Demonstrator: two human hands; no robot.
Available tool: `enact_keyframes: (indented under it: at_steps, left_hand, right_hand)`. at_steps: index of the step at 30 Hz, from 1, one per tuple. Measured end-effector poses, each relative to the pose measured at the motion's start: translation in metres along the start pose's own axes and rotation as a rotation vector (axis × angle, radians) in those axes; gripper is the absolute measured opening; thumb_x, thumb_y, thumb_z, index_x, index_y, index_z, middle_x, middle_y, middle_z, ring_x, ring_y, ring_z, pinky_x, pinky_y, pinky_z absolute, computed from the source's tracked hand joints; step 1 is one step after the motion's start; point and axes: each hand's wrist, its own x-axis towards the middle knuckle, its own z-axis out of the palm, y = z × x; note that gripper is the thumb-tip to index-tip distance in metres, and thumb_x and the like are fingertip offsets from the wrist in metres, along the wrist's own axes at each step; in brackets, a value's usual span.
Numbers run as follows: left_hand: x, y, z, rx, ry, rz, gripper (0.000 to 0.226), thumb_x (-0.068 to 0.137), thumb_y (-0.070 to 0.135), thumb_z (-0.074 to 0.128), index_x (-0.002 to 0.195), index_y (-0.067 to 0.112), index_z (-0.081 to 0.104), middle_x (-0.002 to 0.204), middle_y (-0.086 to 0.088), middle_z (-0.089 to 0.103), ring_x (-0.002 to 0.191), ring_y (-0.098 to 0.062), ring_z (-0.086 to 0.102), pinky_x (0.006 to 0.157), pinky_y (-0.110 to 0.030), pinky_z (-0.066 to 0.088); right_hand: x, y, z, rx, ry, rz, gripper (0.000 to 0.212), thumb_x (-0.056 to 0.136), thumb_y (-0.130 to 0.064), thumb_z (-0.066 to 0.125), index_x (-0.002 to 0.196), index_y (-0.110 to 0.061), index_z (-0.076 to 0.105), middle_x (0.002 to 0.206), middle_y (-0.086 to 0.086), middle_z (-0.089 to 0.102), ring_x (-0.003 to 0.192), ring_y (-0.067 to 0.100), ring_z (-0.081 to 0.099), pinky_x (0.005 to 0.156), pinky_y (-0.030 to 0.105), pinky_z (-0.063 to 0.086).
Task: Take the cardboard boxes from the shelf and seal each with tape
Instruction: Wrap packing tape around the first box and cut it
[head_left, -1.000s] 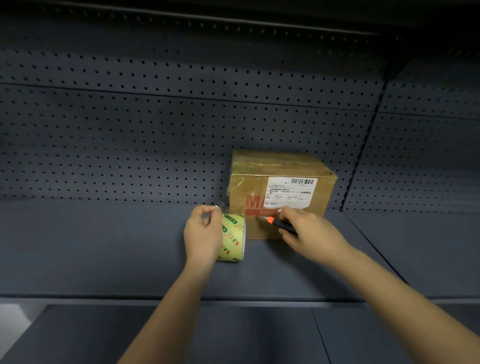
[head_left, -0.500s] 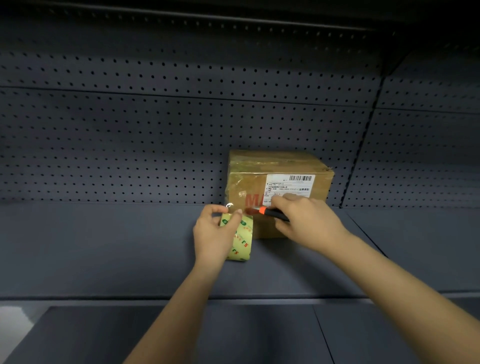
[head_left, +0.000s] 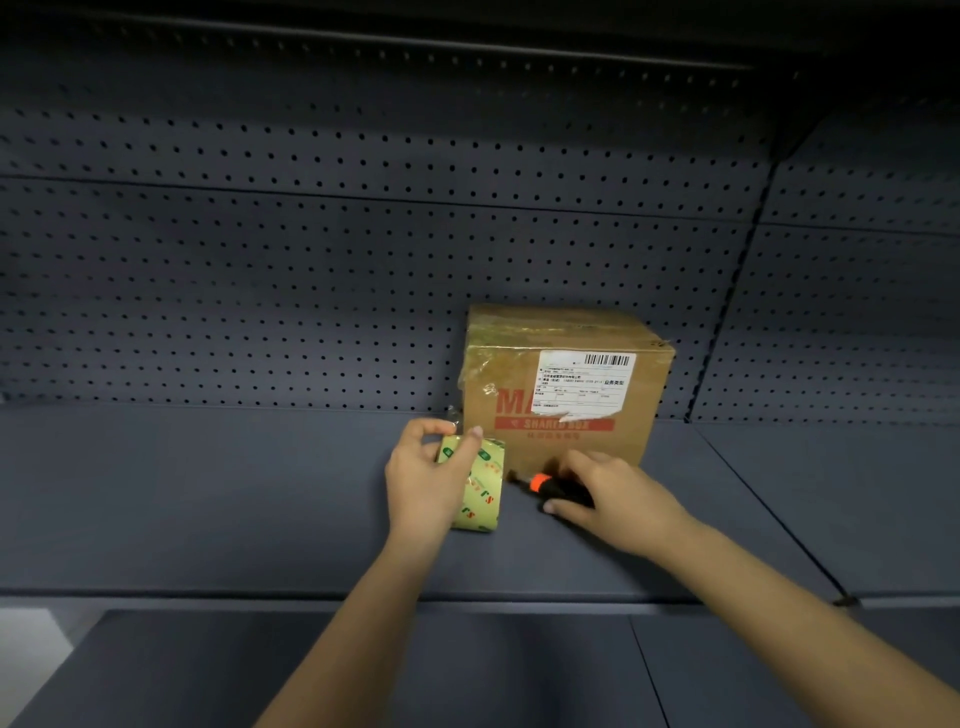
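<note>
I am seeing my left hand gripping the tape roll, fingertips pinching its upper edge. My right hand is curling round the orange-collared cutter, which has dropped from the label to the shelf, just before the cardboard box.

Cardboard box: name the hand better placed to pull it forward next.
Right, probably. The right hand sits directly in front of the cardboard box, though it holds a cutter; the left hand grips the tape roll off the box's left corner.
</note>
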Motion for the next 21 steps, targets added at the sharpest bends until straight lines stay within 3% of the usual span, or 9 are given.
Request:
enact_keyframes:
  at_steps: [3,6,9,11,14,21]
  left_hand:
    - [0.000,0.000,-0.001,0.003,0.004,0.010,0.024,0.087,0.033,0.073,0.096,0.018,0.058,0.062,0.006,0.063,0.036,0.004,0.045,0.038,-0.014,0.033]
    - [0.002,-0.001,-0.002,-0.003,0.006,0.006,0.024,0.086,0.032,0.074,0.096,0.017,0.058,0.058,0.008,0.060,0.036,0.004,0.044,0.038,-0.014,0.033]
    - [0.004,-0.001,-0.003,-0.014,-0.007,-0.004,0.023,0.086,0.032,0.074,0.096,0.017,0.058,0.053,0.010,0.058,0.036,0.003,0.043,0.039,-0.015,0.033]
    - [0.005,-0.001,-0.003,-0.028,-0.016,-0.006,0.023,0.086,0.030,0.074,0.096,0.017,0.058,0.056,0.010,0.059,0.036,0.003,0.044,0.040,-0.016,0.035]
    - [0.006,-0.002,-0.003,-0.030,-0.019,-0.018,0.023,0.085,0.031,0.074,0.095,0.017,0.058,0.061,0.010,0.061,0.038,0.002,0.044,0.042,-0.019,0.036]
    - [0.007,-0.002,-0.007,-0.050,-0.016,-0.018,0.024,0.085,0.028,0.075,0.095,0.015,0.058,0.059,0.008,0.062,0.036,0.001,0.043,0.040,-0.017,0.035]
  right_hand:
    - [0.004,-0.003,-0.004,-0.048,0.057,-0.065,0.036,0.091,-0.056,0.054,0.099,-0.021,0.054,0.098,-0.006,0.056,0.089,0.015,0.052,0.067,0.028,0.042]
    - [0.017,-0.010,-0.022,0.001,0.441,-0.230,0.026,0.093,-0.041,0.058,0.093,-0.015,0.061,0.093,-0.003,0.058,0.091,0.018,0.054,0.074,0.029,0.046]
    - [0.044,-0.021,-0.048,-0.039,0.763,-0.366,0.022,0.094,-0.027,0.063,0.104,-0.008,0.064,0.103,0.004,0.061,0.099,0.022,0.054,0.085,0.032,0.044]
    - [0.064,-0.024,-0.058,-0.048,0.774,-0.400,0.029,0.094,-0.026,0.065,0.117,-0.008,0.062,0.114,0.007,0.061,0.108,0.025,0.053,0.093,0.036,0.045]
    - [0.080,-0.020,-0.054,-0.054,0.635,-0.411,0.046,0.091,-0.027,0.067,0.132,-0.010,0.055,0.125,0.006,0.059,0.117,0.024,0.051,0.100,0.042,0.046]
    - [0.081,-0.013,-0.049,-0.149,0.522,-0.422,0.084,0.075,-0.038,0.080,0.144,-0.011,0.041,0.135,0.006,0.049,0.125,0.022,0.040,0.107,0.042,0.038]
